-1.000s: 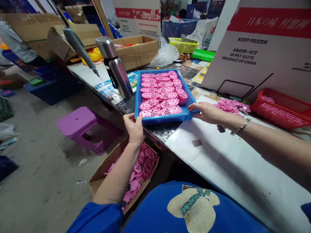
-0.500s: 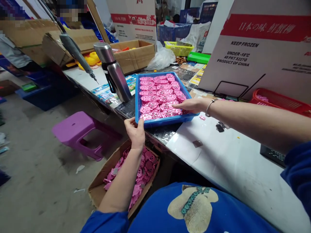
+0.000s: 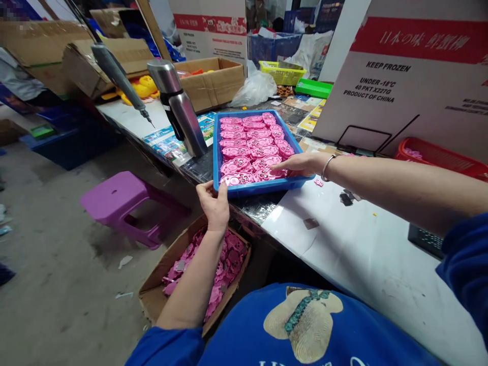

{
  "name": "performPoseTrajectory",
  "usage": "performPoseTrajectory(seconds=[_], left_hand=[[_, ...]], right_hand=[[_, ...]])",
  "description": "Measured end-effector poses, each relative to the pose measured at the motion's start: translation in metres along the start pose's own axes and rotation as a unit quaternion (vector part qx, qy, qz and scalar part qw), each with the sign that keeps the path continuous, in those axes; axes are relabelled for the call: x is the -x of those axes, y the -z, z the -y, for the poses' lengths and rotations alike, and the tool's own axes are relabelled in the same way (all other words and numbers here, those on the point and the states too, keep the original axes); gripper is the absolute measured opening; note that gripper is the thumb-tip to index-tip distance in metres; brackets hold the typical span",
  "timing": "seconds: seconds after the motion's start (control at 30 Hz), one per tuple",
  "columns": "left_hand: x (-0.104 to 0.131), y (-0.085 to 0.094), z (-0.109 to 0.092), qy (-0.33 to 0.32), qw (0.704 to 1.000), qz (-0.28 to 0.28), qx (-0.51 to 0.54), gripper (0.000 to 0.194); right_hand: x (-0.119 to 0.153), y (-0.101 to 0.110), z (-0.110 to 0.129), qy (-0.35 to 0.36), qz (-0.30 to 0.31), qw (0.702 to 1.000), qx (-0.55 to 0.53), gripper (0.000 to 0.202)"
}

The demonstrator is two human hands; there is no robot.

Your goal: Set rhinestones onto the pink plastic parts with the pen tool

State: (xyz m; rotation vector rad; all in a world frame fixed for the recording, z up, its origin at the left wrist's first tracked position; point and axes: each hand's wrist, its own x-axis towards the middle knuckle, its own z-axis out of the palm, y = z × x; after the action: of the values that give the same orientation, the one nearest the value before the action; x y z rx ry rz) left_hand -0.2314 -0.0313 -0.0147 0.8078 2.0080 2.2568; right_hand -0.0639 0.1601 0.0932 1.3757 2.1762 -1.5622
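Note:
A blue plastic tray rests on the table, filled with rows of pink plastic pieces. My left hand grips the tray's near left corner, thumb over the rim and the other fingers curled at its outer side. At the near right, my right hand holds the tray's edge; its thumb reaches in over the pink pieces, while most of its fingers are hidden. A steel thermos stands just left of the tray.
An electric screwdriver hangs at the left. Below the table edge, a cardboard box holds many pink pieces, near a purple stool. Large cartons and a red basket stand at the right.
The view has shifted very slightly. Both hands keep their hold on the tray, and nothing else visibly moves on the table.

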Motion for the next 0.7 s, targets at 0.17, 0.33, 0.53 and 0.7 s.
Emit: performPoseTrajectory(seconds=[0.17,0.33,0.53,0.7], left_hand=[[0.0,0.001,0.0,-0.003,1.0,0.002,-0.01,0.03],[0.0,0.002,0.0,-0.01,1.0,0.006,-0.018,0.03],[0.002,0.002,-0.001,-0.019,1.0,0.004,-0.024,0.029],[0.003,0.002,-0.002,-0.027,0.999,0.002,-0.027,0.028]], right_hand=[[0.0,-0.002,0.002,-0.043,-0.005,0.998,-0.035,0.028],[-0.003,-0.003,0.001,-0.047,-0.002,0.997,-0.055,0.029],[-0.006,0.001,-0.003,-0.037,0.02,0.997,-0.071,0.032],[-0.007,0.009,-0.007,-0.02,0.035,0.998,-0.04,0.036]])
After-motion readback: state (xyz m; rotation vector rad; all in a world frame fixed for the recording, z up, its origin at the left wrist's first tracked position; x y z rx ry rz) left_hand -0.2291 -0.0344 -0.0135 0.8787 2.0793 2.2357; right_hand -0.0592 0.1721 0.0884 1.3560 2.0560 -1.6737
